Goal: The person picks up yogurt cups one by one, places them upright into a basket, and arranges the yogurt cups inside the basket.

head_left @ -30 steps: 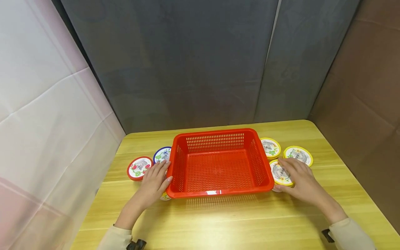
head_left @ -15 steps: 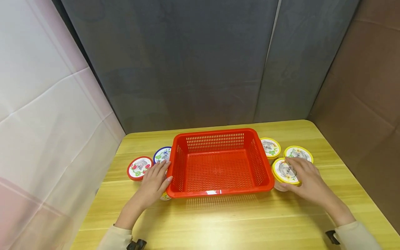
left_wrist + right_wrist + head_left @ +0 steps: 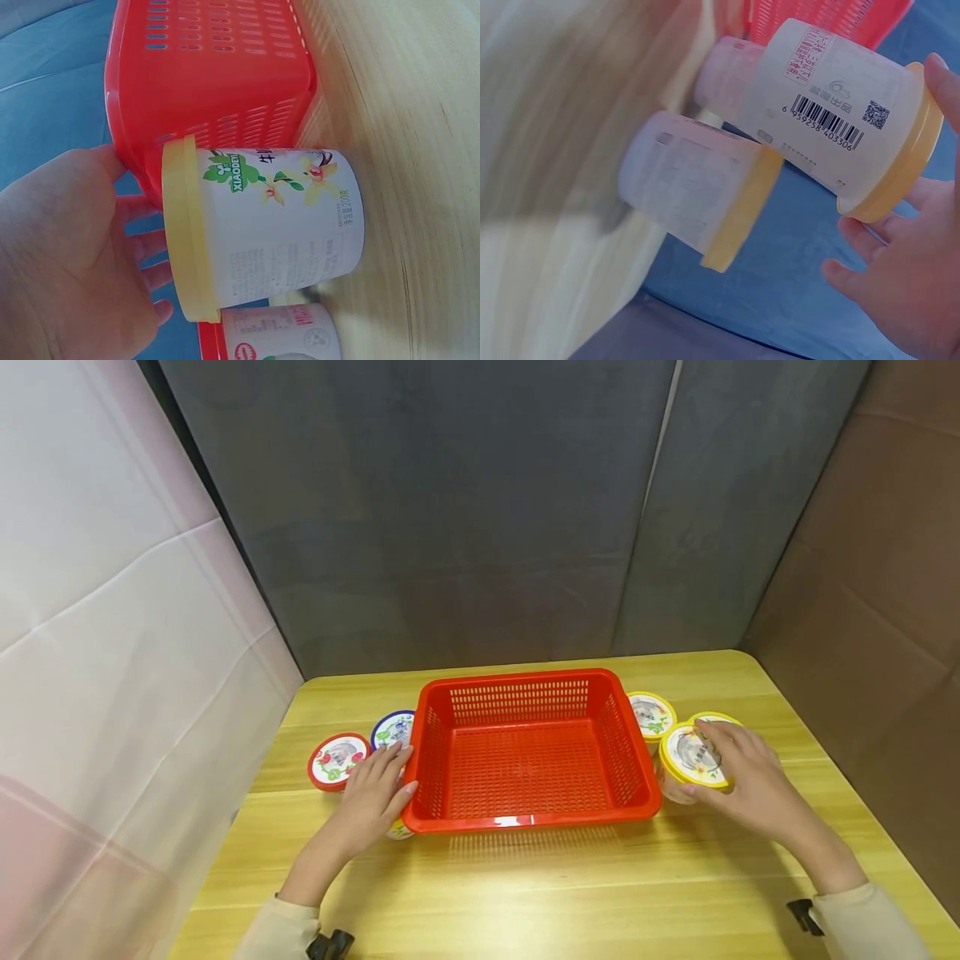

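Note:
With thumb and fingers round its yellow lid, my right hand (image 3: 765, 793) grips a white paper tub (image 3: 692, 756). The right wrist view has this tub (image 3: 832, 105) tilted, its barcode facing the camera, beside another yellow-lidded tub (image 3: 694, 184). A red plastic basket (image 3: 525, 785) with perforated walls sits mid-table. At its left rim, my left hand (image 3: 367, 806) lies with fingers extended, the thumb at the rim. Close to those fingers in the left wrist view stands a yellow-lidded tub (image 3: 285, 225) with vanilla flowers printed on it; the fingers pass partly behind its lid.
Left of the basket are a red-lidded tub (image 3: 339, 760) and a blue-lidded tub (image 3: 392, 727), partly covered. Another yellow-lidded tub (image 3: 651, 714) stands against the basket's right side. The wooden table (image 3: 525, 893) meets a dark curtain (image 3: 465, 527) at the back.
My right hand has moved right and up with the tub, which now overlaps the yellow-lidded tub behind it. My left hand stays at the basket's left rim.

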The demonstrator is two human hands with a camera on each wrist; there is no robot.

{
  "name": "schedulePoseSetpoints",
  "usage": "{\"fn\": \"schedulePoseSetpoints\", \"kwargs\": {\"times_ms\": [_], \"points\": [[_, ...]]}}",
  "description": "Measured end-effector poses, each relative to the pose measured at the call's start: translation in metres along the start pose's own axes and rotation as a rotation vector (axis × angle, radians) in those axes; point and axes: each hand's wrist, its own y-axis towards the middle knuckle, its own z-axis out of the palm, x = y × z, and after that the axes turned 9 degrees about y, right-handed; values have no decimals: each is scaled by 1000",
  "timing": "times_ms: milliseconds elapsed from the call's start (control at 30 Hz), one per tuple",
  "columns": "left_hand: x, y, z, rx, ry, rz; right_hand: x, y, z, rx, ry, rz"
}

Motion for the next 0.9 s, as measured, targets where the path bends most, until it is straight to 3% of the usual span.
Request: {"fn": "schedulePoseSetpoints", "kwargs": {"times_ms": [467, 900], "points": [[2, 0, 2, 2, -18, -5, 13, 13, -23, 25, 33, 76], [-1, -1, 1, -21, -6, 8, 26, 31, -30, 43, 49, 40]]}}
